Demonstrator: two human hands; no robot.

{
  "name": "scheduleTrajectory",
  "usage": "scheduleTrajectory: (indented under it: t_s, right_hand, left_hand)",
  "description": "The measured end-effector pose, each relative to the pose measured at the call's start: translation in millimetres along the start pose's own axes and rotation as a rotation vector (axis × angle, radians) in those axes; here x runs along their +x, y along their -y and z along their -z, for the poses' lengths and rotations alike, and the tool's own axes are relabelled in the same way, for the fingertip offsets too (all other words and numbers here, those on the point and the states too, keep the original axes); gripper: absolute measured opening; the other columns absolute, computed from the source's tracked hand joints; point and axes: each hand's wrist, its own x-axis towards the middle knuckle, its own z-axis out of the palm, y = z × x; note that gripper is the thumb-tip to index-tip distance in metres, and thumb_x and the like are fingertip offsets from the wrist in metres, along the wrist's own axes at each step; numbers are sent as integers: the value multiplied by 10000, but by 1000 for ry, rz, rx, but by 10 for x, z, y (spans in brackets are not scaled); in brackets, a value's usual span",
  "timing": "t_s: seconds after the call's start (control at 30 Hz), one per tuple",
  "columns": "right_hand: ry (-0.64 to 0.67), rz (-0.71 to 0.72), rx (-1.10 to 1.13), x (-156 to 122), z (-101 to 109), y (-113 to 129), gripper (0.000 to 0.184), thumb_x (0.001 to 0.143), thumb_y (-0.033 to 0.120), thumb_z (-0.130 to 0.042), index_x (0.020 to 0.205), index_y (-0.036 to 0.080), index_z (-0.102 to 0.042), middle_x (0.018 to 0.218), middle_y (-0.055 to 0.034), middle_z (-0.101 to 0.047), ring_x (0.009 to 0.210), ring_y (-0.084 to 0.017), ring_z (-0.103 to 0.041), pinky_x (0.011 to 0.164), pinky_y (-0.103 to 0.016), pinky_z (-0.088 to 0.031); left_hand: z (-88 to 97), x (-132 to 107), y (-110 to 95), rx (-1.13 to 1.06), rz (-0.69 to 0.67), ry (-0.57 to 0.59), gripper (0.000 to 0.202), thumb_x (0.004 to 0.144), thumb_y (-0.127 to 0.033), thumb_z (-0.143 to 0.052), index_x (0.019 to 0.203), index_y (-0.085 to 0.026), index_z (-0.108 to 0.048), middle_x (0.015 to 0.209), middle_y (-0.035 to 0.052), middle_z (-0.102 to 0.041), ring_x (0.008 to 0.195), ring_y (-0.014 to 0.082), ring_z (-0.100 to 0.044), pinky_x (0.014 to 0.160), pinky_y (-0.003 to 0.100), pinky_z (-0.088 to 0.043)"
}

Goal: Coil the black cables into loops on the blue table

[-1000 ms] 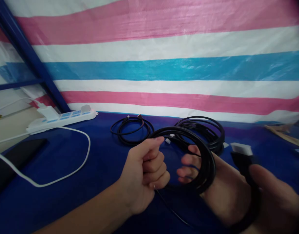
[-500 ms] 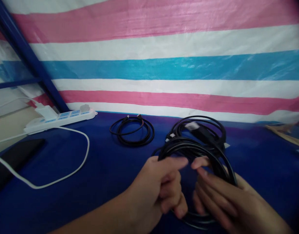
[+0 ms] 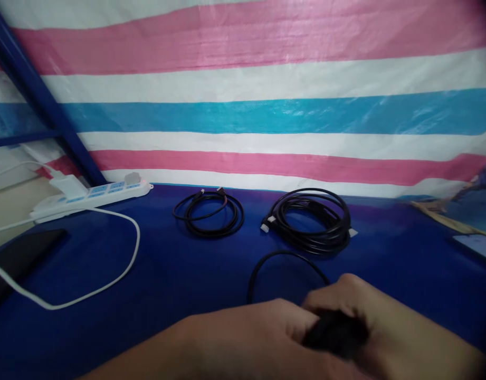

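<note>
Just below nine o'clock, at the far left, see one flat black slab (image 3: 25,258) lying on the blue worktop (image 3: 167,285). Toward ten, see one slanting blue frame (image 3: 32,89). At nine, find one white power strip (image 3: 116,191) with two plugs fitted: one white adapter (image 3: 69,186), one grey plug (image 3: 132,179). Between eight and nine, follow one white cable (image 3: 137,237), bowed in a single open curve. Near the centre at eight, count one small black coil (image 3: 211,231) with two connector ends, both on its far side. Up at twelve, note one striped sheet (image 3: 266,79).

At six, find the left hand (image 3: 266,332), blurred, back uppermost; cannot tell how its fingers stand. At five, trace one arc of cable (image 3: 282,253) running down behind the hands. Beyond it, toward four, count one larger black coil (image 3: 314,244) with three white tips: two on its left, one on its right. Between four and five, see one bunched black cable (image 3: 337,333) between the two hands. Right of this, find the right hand (image 3: 371,311), fingers curled and clamped on the bunch. Around three, see one tan item (image 3: 435,211) and one flat slab (image 3: 476,245), cut off by the edge.
</note>
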Motion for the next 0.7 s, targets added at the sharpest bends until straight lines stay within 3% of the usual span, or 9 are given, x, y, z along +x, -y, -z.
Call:
scheduleTrajectory:
  t_s: [0.07,0.2,0.3,0.37,0.47,0.57,0.63,0.7]
  right_hand:
    - [0,-7,30,-25,-79,14,322,677,454,-689,826,174,-633,451,62,-442,356,-88,-420,409,-235,-406]
    - [29,-36,101,-51,-243,61,290,696,424,-685,837,178,-623,457,75,-412,343,-69,-368,403,-226,-414]
    - [80,-63,217,-42,-289,92,199,722,366,-675,811,200,-609,435,101,-334,324,-38,-260,380,-196,-396]
    - [110,-110,287,-38,-274,104,150,726,331,-660,752,206,-581,428,115,-268,315,-14,-157,336,-159,-325]
    - [141,-315,180,-60,-230,90,102,689,256,-625,728,205,-547,411,121,-248,317,-2,-91,297,-123,-177]
    - [135,-469,0,-100,-235,41,144,663,246,-609,772,207,-524,400,124,-280,319,-8,-118,291,-115,-143]
    - [140,-439,13,-110,-269,12,190,670,275,-631,815,206,-529,404,129,-295,315,-6,-126,293,-118,-186]
    - [170,-326,132,-94,-309,1,225,685,285,-649,871,199,-557,406,123,-328,305,-11,-169,311,-135,-262]
  left_hand:
    - [-28,11,2,53,-1,-92,153,649,-211,-680,556,-148,-577,441,-43,-520,348,36,-345,411,167,-304]
    - [-11,3,-60,-2,-257,-150,310,740,-241,-545,451,-165,-460,295,-63,-335,263,63,-327,382,201,-352]
    - [20,-21,-106,-66,-511,-225,445,798,-267,-520,386,-164,-385,312,-59,-305,293,46,-349,412,182,-378]
    - [24,-39,-117,-144,-565,-255,405,802,-263,-523,428,-160,-408,334,-75,-290,309,43,-339,452,194,-432]
    - [6,-67,-106,-133,-360,-195,110,740,-214,-595,660,-160,-540,369,-102,-325,311,57,-354,459,220,-480]
    - [-14,-94,-92,-24,-115,-210,128,696,-213,-647,682,-171,-527,360,-118,-284,283,32,-244,349,145,-343]
    - [-15,-101,-93,-29,-104,-260,155,702,-233,-647,667,-172,-509,372,-127,-243,299,17,-138,311,131,-205]
    - [-2,-98,-108,-88,-175,-297,137,722,-237,-633,694,-174,-515,388,-131,-233,320,18,-101,316,142,-140]
